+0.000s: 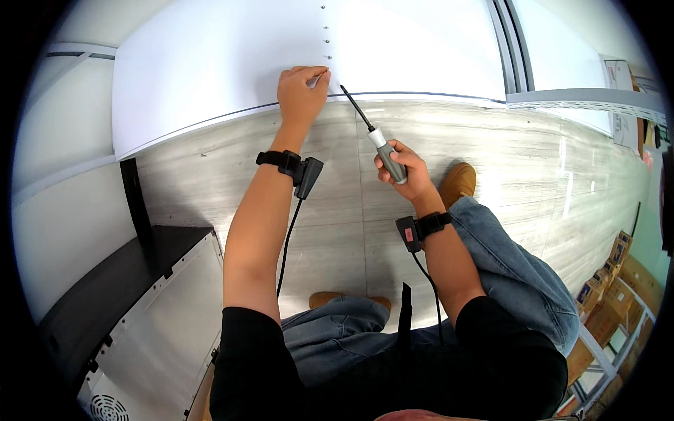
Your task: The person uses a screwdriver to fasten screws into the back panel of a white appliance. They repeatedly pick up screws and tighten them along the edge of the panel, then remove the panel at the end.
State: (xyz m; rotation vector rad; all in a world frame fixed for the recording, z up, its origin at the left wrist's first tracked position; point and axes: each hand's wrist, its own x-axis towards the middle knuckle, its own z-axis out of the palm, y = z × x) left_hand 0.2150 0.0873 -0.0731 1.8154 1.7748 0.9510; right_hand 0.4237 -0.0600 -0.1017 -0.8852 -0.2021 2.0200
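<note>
No text can be read (the pink label on the right-wrist device is too small).

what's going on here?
A person is working at a white surface with both hands. The right hand grips a screwdriver, its tip near the surface's front edge, apart from the left hand. The left hand's thumb and index finger come together at the near end of a row of small metal pieces, possibly screws; whether they pinch one is too small to tell.
</note>
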